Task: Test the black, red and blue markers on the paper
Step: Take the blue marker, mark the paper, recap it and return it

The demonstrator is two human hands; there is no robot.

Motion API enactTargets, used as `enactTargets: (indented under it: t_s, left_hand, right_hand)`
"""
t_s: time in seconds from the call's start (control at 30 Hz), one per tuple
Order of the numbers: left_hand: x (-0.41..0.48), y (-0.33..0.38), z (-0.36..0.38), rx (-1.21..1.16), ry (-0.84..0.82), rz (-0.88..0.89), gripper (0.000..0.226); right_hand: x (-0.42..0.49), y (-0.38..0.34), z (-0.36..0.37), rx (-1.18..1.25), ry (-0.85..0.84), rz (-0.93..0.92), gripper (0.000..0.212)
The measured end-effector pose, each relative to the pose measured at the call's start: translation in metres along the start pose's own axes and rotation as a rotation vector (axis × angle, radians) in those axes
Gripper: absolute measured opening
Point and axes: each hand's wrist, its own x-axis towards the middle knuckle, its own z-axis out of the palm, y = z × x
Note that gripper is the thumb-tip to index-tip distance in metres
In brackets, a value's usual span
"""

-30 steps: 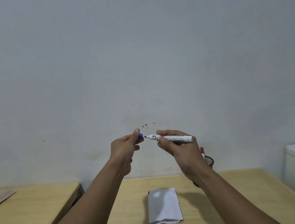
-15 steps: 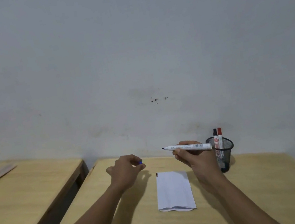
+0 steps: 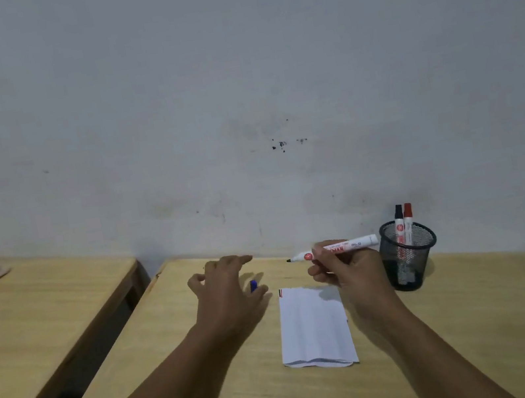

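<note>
Our pale wooden worktop (image 3: 482, 318) has come into fuller view. The folded white paper (image 3: 313, 325) lies mid-worktop. Right hand (image 3: 353, 274) fingers grip the uncapped white marker (image 3: 335, 248). Left hand (image 3: 228, 291) has loosened, releasing the small blue cap (image 3: 253, 285) near the back edge; the blue test comes next, we judge.

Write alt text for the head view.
A right hand holds an uncapped marker above folded paper on a wooden table; the left hand hovers by a blue cap. Two markers stand in a mesh cup.
</note>
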Motion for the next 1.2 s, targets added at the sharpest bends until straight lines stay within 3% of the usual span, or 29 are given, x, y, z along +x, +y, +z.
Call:
enactTargets:
  t_s: [0.1, 0.27, 0.73, 1.2]
  left_hand:
    - [-0.022, 0.014, -0.010, -0.048, 0.107, 0.217, 0.031]
    - [-0.048, 0.020, -0.016, 0.159, -0.309, 0.384, 0.047]
    - [-0.056, 0.000, -0.006, 0.182, -0.603, 0.377, 0.058]
    - [-0.061, -0.003, -0.004, 0.248, -0.683, 0.378, 0.065]
  right_hand:
    - [0.002, 0.003, 0.004, -0.096, -0.016, -0.010, 0.020]
    - [0.016, 0.023, 0.016, -0.276, -0.040, 0.047, 0.017]
    - [0.032, 0.058, 0.014, -0.504, -0.085, 0.011, 0.020]
    - [0.032, 0.065, 0.015, -0.529, -0.121, -0.060, 0.021]
